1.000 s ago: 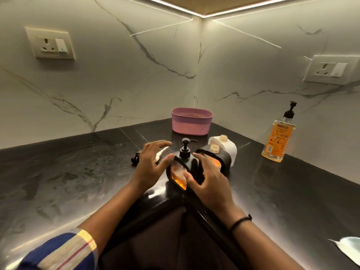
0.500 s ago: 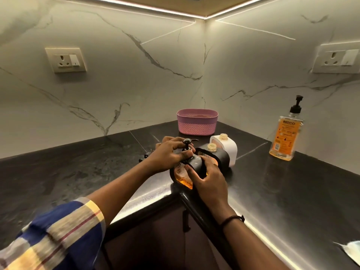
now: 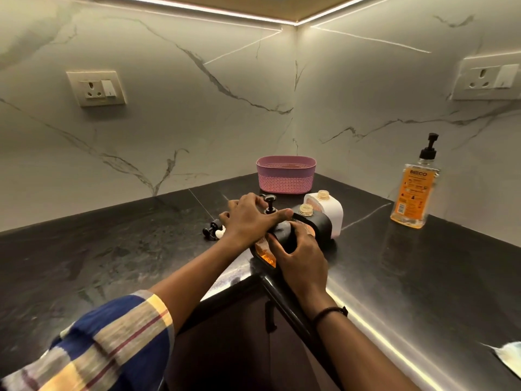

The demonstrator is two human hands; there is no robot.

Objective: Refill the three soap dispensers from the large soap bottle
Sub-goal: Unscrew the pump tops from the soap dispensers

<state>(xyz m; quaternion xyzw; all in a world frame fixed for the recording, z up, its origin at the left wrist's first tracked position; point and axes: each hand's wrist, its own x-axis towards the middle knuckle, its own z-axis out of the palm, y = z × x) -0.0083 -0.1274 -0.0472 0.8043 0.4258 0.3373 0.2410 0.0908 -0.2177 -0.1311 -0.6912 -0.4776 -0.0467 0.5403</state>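
Gripping nearest dispenser [image 3: 277, 244], both hands' fingers [image 3: 282, 214] seemingly clamped; "BECO" bottle [image 3: 414, 198] apart.

One head-worn wide-angle view looks forward and down. It faces the counter [image 3: 84, 249] corner, close above both forearms

Three soap dispensers stand on the table: a near black one [image 3: 277, 244], a second black one [image 3: 317, 225] and a white one [image 3: 328, 208]. There is one large soap bottle [image 3: 415, 193], one pink basket [image 3: 285, 174], two wall sockets [image 3: 95, 88] [image 3: 489, 77], one loose pump [image 3: 211, 229] and two hands [image 3: 249, 218] [image 3: 300, 256].
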